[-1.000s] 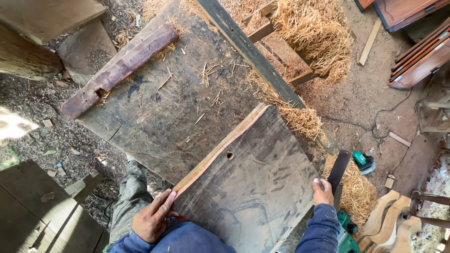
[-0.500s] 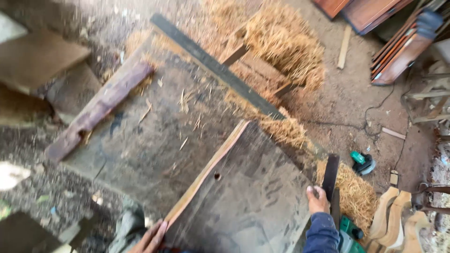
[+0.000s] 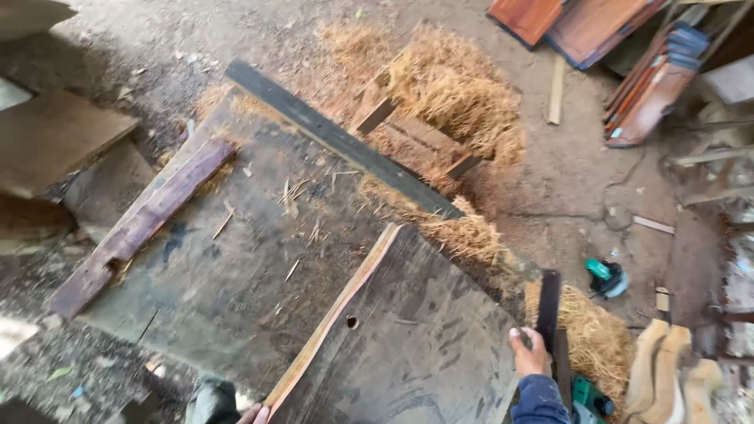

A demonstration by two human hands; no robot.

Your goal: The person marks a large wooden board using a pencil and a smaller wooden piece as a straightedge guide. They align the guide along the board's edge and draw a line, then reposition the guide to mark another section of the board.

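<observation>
— Gripping that slab at both edges is right, I'd say: a wide, dark, weathered plank with a pale raw edge and a small hole, stiff, and I judge it heavy and rough rather than slippery. It lies tilted across the lower middle, on the bigger board.

— And the hands?

— My right hand is curled over the slab's edge at four o'clock, thumb on top. Of the left hand only fingertips show at seven o'clock, touching the pale edge; how closed it is I cannot tell.

— Around it?

— A dark beam at twelve o'clock, straw beyond, a green power tool at three.

— Changed?

— Since a second ago the left hand has slid almost out of view, and the view has swung right.
</observation>
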